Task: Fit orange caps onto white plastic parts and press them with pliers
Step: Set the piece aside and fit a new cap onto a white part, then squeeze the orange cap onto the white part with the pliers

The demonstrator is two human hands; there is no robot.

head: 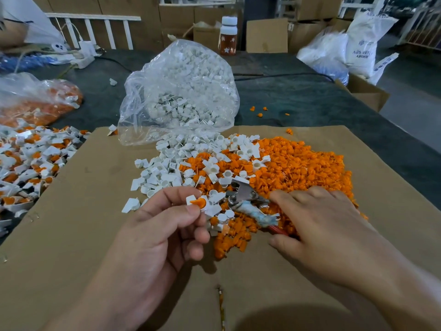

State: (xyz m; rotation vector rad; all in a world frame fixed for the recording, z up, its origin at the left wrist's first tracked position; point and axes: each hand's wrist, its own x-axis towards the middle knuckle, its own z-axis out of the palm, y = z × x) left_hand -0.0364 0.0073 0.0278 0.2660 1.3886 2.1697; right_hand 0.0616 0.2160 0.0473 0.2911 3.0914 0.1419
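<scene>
Orange cap [199,203] on one white plastic part [191,199], centre of frame: pinched between thumb and forefinger of the left hand [164,230], the other fingers curled below. The cap sits in the part, but by my reading it is not yet pressed.

Pliers [241,194], just right of that piece: the metal head lies on mixed parts. One handle is wrapped in pale cloth, the other is red. The right hand [317,218] is laid over the handles with fingers nearly straight and spread and the thumb apart beside the red handle. No closed grip shows.

Loose orange caps [300,166], centre right: a large heap on the cardboard sheet [71,235], running under the right hand.

Loose white parts [167,170], centre: a smaller heap spilling from a clear bag [181,91], upper centre, well filled.

Assembled pieces [31,163], left edge: a white-and-orange heap, presumably finished work. A second bag [40,103], upper left, holds orange contents.

Progress, judged: one batch is done, much stock remains, and the held piece awaits the squeeze.

Surface [298,99]: dark, carrying the sheet, both bags and a few stray caps.

Obscured: the handle ends lie under the right palm. The assembled heap is cut off at the left edge. How deep the cap sits is too small to tell. The bottle [228,35], boxes and white sacks [358,44] along the top are blurred.
</scene>
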